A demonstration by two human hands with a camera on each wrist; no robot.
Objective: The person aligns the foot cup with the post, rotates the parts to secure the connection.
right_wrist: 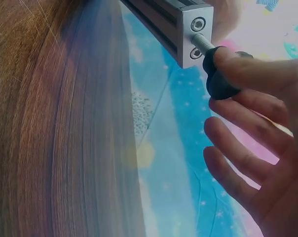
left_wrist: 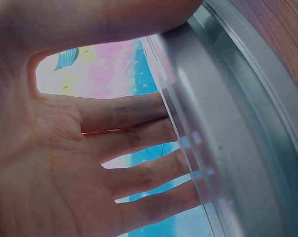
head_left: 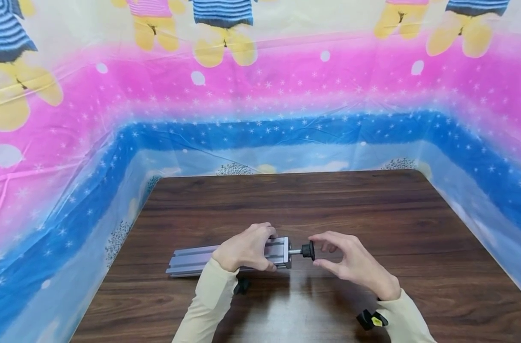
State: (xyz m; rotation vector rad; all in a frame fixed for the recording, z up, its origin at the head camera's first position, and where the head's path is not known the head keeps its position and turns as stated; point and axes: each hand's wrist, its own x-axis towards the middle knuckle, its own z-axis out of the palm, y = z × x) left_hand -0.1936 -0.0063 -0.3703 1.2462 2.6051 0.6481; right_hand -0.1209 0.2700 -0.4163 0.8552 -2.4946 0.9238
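A silver aluminium profile with grooved sides lies lengthwise across the table. My left hand grips it from above near its right end, thumb on the near side and fingers on the far side. A flat plate with bolts caps that end. From the plate's middle a threaded rod sticks out, carrying a black lobed knob. My right hand pinches this knob between thumb and forefinger, while the other fingers are spread loosely below it in the right wrist view.
The dark wood-grain table is bordered by a patterned pink and blue cloth at the back and sides. A black wrist strap piece shows at the right sleeve, another dark piece by the left sleeve.
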